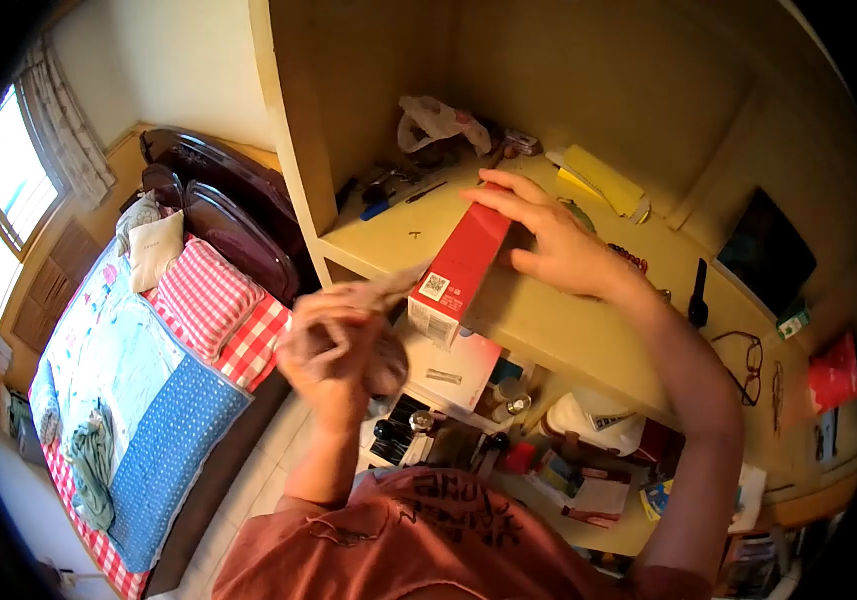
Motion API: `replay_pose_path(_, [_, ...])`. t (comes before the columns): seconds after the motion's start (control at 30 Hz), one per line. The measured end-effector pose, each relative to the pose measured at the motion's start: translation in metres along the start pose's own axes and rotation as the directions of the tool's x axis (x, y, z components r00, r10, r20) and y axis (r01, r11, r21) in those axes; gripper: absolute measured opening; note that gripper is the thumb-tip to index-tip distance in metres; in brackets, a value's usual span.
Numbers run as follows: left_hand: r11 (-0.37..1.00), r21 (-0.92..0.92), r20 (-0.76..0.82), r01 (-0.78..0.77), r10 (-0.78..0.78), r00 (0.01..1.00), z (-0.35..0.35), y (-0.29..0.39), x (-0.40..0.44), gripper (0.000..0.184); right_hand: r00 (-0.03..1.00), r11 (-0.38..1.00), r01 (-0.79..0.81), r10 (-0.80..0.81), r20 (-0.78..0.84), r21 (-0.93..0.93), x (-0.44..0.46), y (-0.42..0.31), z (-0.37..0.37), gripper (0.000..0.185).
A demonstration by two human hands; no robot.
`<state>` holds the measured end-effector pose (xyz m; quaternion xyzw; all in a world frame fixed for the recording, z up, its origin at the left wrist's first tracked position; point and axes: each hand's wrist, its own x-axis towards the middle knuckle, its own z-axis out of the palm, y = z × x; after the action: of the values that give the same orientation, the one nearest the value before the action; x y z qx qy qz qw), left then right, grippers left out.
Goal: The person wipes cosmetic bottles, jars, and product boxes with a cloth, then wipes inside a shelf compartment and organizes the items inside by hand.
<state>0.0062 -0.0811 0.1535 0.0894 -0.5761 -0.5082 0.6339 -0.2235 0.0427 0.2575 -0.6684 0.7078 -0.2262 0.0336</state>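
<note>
My right hand grips a red box from its far end and side, thumb and fingers apart around it. The box is tilted, with a QR code and a white printed end facing me. It is over the edge of the cream shelf. Just left of the box's near end, my left hand is closed around a crumpled greyish-brown cloth. Motion smears this hand, and a strip of the cloth reaches toward the box's corner.
On the shelf are a plastic bag, a yellow packet, a blue pen, glasses, a watch and a dark tablet-like panel. Below, a drawer or lower shelf holds bottles and boxes. A bed stands left.
</note>
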Motion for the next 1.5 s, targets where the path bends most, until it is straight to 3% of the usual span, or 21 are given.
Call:
replay_pose_path(0.03, [0.990, -0.107, -0.008, -0.092, 0.092, 0.996, 0.000, 0.008, 0.012, 0.017, 1.000, 1.000, -0.001, 0.001, -0.004, -0.002, 0.000, -0.002, 0.002, 0.082])
replay_pose_path(0.1, [0.952, 0.060, 0.161, -0.300, 0.287, 0.944, 0.003, 0.029, 0.043, 0.020, 0.990, 0.994, 0.037, -0.022, -0.140, 0.103, -0.002, -0.003, 0.005, 0.088])
replay_pose_path(0.17, [0.860, 0.236, 0.388, -0.452, 0.343, 0.856, 0.029, 0.052, 0.078, 0.024, 0.990, 0.992, 0.012, 0.006, -0.138, 0.129, -0.004, 0.004, 0.007, 0.097])
replay_pose_path(0.23, [0.920, 0.142, 0.490, -0.366, 0.256, 0.833, 0.065, 0.057, 0.100, 0.023, 0.961, 0.994, 0.030, 0.000, -0.276, 0.104, -0.003, 0.014, 0.013, 0.103])
replay_pose_path(0.3, [0.938, 0.041, 0.671, -0.343, 0.229, 0.705, 0.088, 0.026, 0.127, 0.022, 0.964, 0.967, 0.012, 0.057, -0.261, 0.255, -0.004, 0.018, 0.015, 0.105])
replay_pose_path(0.37, [0.972, 0.227, 0.855, -0.062, -0.168, 0.490, 0.097, 0.005, 0.142, 0.030, 0.974, 0.967, -0.080, 0.127, -0.188, 0.241, -0.004, 0.019, 0.016, 0.107])
replay_pose_path(0.43, [0.938, 0.233, 0.938, -0.258, -0.147, 0.313, 0.107, 0.002, 0.136, 0.038, 0.971, 0.980, -0.064, 0.105, -0.217, 0.187, -0.005, 0.026, 0.019, 0.102])
replay_pose_path(0.47, [0.951, 0.187, 0.947, -0.247, -0.108, 0.301, 0.108, -0.007, 0.132, 0.046, 0.966, 0.973, -0.101, 0.146, -0.214, 0.206, -0.009, 0.027, 0.020, 0.095])
replay_pose_path(0.5, [0.906, 0.173, 0.942, -0.386, -0.038, 0.332, 0.106, -0.003, 0.128, 0.049, 0.959, 0.963, -0.140, 0.189, -0.210, 0.230, -0.011, 0.024, 0.020, 0.088])
replay_pose_path(0.57, [0.837, -0.007, 0.963, -0.547, 0.153, 0.222, 0.104, -0.008, 0.131, 0.055, 0.956, 0.923, -0.195, 0.254, -0.145, 0.332, -0.011, 0.016, 0.013, 0.081])
replay_pose_path(0.67, [0.872, 0.125, 0.971, -0.474, -0.010, 0.238, 0.101, 0.006, 0.131, 0.052, 0.970, 0.924, -0.147, 0.205, -0.131, 0.352, -0.010, 0.017, 0.015, 0.075])
replay_pose_path(0.8, [0.875, 0.127, 0.933, -0.468, 0.055, 0.356, 0.100, -0.006, 0.123, 0.042, 0.973, 0.899, -0.160, 0.213, -0.089, 0.407, -0.008, 0.017, 0.015, 0.076])
replay_pose_path(0.9, [0.870, 0.162, 0.929, -0.466, 0.026, 0.370, 0.100, 0.006, 0.116, 0.056, 0.981, 0.856, -0.154, 0.190, -0.024, 0.493, -0.006, 0.021, 0.016, 0.088])
replay_pose_path(0.97, [0.904, 0.139, 0.892, -0.404, 0.062, 0.447, 0.099, 0.008, 0.111, 0.037, 0.997, 0.776, 0.012, 0.034, -0.062, 0.630, -0.001, 0.023, 0.016, 0.099])
replay_pose_path(1.0, [0.905, 0.137, 0.894, -0.403, 0.062, 0.443, 0.099, 0.008, 0.110, 0.037, 0.996, 0.791, 0.010, 0.046, -0.076, 0.612, 0.002, 0.028, 0.017, 0.105])
replay_pose_path(1.07, [0.966, 0.180, 0.880, -0.184, -0.074, 0.470, 0.096, 0.006, 0.110, 0.031, 0.995, 0.733, -0.016, 0.077, -0.060, 0.680, 0.003, 0.033, 0.016, 0.103])
replay_pose_path(1.1, [0.967, 0.178, 0.880, -0.184, -0.073, 0.469, 0.097, 0.005, 0.109, 0.031, 0.994, 0.671, -0.039, 0.101, -0.038, 0.740, 0.003, 0.032, 0.016, 0.102])
replay_pose_path(1.17, [0.955, 0.165, 0.866, -0.244, -0.022, 0.500, 0.098, 0.000, 0.108, 0.025, 0.992, 0.669, -0.053, 0.121, -0.038, 0.742, 0.004, 0.029, 0.014, 0.096])
replay_pose_path(1.3, [0.961, 0.158, 0.857, -0.227, -0.019, 0.515, 0.093, 0.003, 0.110, 0.028, 0.996, 0.815, -0.067, 0.092, -0.013, 0.576, 0.007, 0.025, 0.000, 0.082])
replay_pose_path(1.37, [0.953, 0.294, 0.862, -0.075, -0.230, 0.452, 0.087, 0.017, 0.114, 0.032, 0.997, 0.844, -0.062, 0.079, -0.010, 0.534, 0.005, 0.026, -0.003, 0.076])
replay_pose_path(1.5, [0.930, 0.355, 0.875, -0.093, -0.295, 0.385, 0.062, 0.017, 0.119, 0.031, 0.989, 0.869, -0.144, 0.141, 0.042, 0.473, 0.004, 0.031, -0.004, 0.065])
